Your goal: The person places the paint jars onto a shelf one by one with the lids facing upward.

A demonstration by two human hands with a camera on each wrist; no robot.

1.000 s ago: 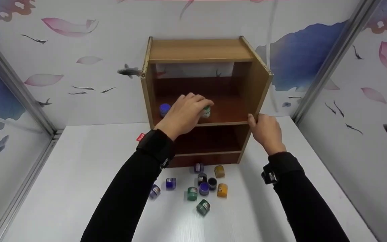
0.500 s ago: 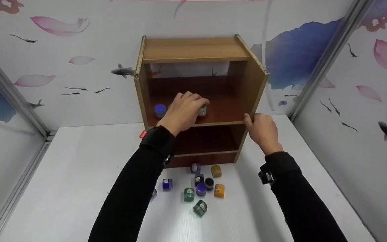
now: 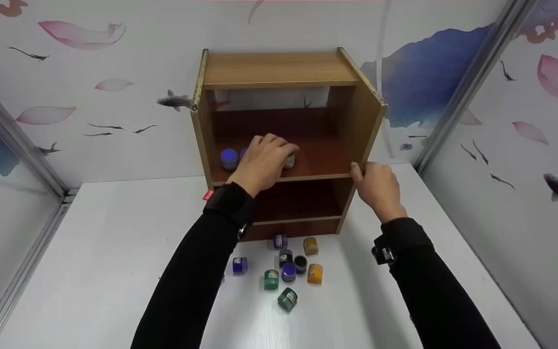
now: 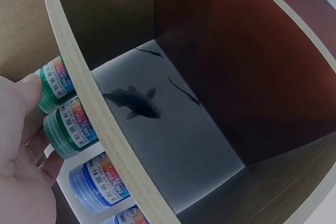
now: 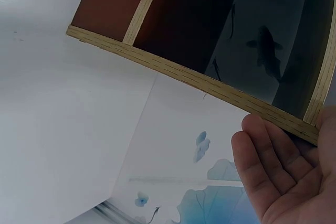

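A small wooden shelf unit (image 3: 279, 70) stands against the back wall. My left hand (image 3: 267, 162) reaches onto its upper board and holds a green paint jar (image 4: 55, 83) there, thumb against its side. A second green paint jar (image 4: 72, 128) stands beside it, close to my fingers. Past that come a blue paint jar (image 4: 100, 182) and another blue jar (image 4: 127, 216), partly cut off in the left wrist view. My right hand (image 3: 379, 190) grips the unit's right side, with the thumb at the front edge and fingers (image 5: 257, 156) along the outer face.
Several paint jars lie or stand on the white table (image 3: 114, 252) before the unit, among them a yellow jar (image 3: 315, 274), a dark green jar (image 3: 287, 299) and a purple jar (image 3: 288, 272). Patterned walls close in the back and both sides.
My left hand has shifted slightly left along the board with the green paint jar, nearer the blue ones. The view has swung a little. My right hand keeps its hold on the unit.
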